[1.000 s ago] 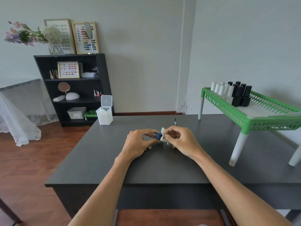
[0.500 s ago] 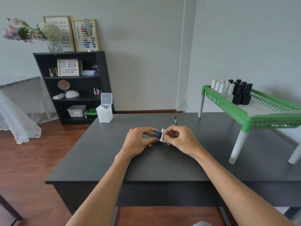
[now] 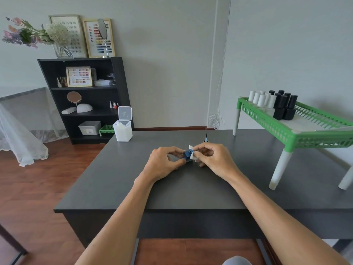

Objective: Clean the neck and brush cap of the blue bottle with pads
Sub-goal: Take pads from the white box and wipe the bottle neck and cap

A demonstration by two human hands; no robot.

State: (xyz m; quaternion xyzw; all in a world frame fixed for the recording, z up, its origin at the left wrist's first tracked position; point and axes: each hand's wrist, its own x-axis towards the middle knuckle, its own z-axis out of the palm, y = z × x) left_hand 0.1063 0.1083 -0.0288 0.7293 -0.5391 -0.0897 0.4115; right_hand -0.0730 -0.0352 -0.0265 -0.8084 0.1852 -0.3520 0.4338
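blue bottle [image 3: 187, 155] pinched between both hands, white pad [image 3: 193, 154] against its neck

Blue bottle [image 3: 187, 155] tipped more; neck now visible.

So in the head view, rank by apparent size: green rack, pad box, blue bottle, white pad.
1. green rack
2. pad box
3. blue bottle and white pad: look alike, both partly hidden by fingers, so unranked.
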